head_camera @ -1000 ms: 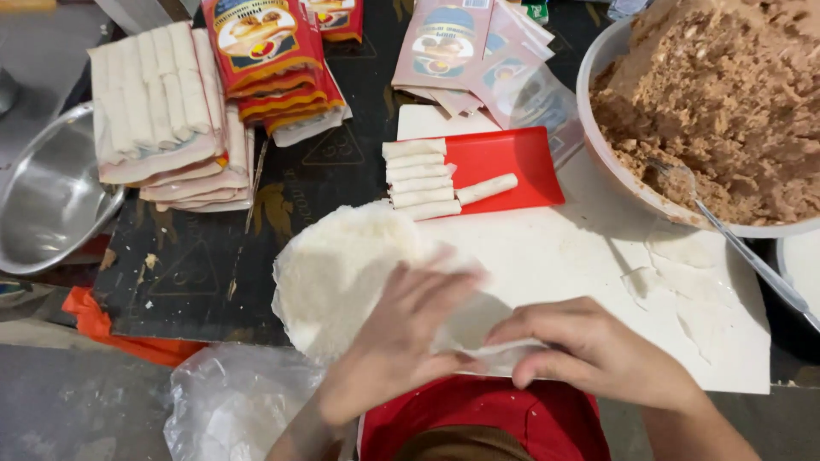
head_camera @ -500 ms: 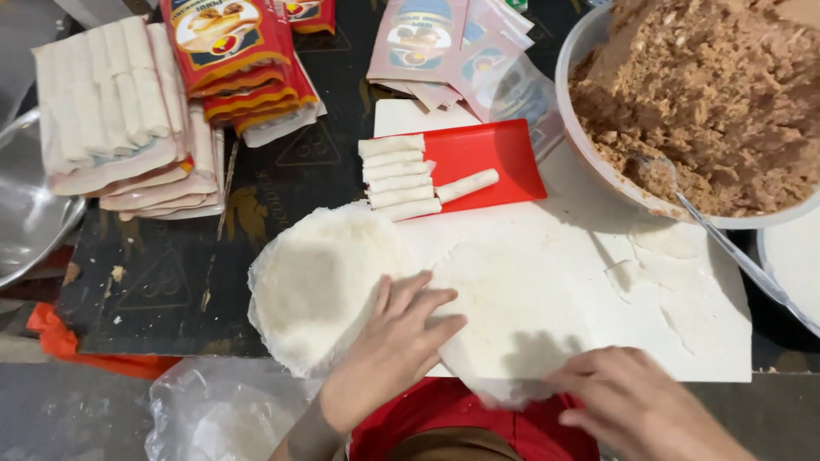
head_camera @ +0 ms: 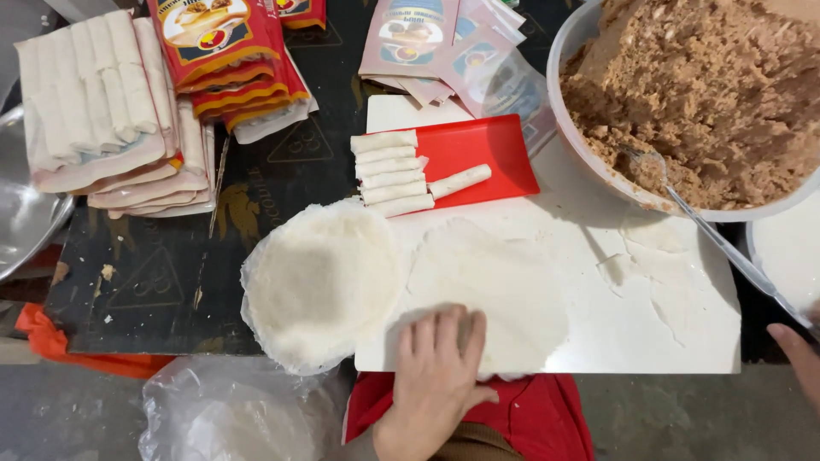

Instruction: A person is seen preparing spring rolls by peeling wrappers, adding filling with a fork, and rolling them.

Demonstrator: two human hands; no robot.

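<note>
My left hand (head_camera: 437,367) lies flat, fingers together, on the near edge of a single round thin wrapper (head_camera: 500,282) spread on a white cutting board (head_camera: 683,341). Left of it sits a stack of round wrappers (head_camera: 320,282). My right hand (head_camera: 801,358) is at the right edge of the view, at the end of a metal spoon handle (head_camera: 726,248); the grip itself is cut off. The spoon reaches into a large bowl of brown minced filling (head_camera: 700,94). Several rolled white rolls (head_camera: 389,171) lie on a red tray (head_camera: 487,154).
Packs of rolled wrappers (head_camera: 102,102) and red packets (head_camera: 231,60) lie at the back left on a dark mat. Empty pink packets (head_camera: 444,43) sit at the back. A metal bowl (head_camera: 21,213) is far left, and a clear plastic bag (head_camera: 222,418) lies near the front.
One wrapper has been pulled off the stack and laid flat on the board. My right hand left it and moved out to the right, to the spoon handle. My left hand stays on the wrapper's near edge.
</note>
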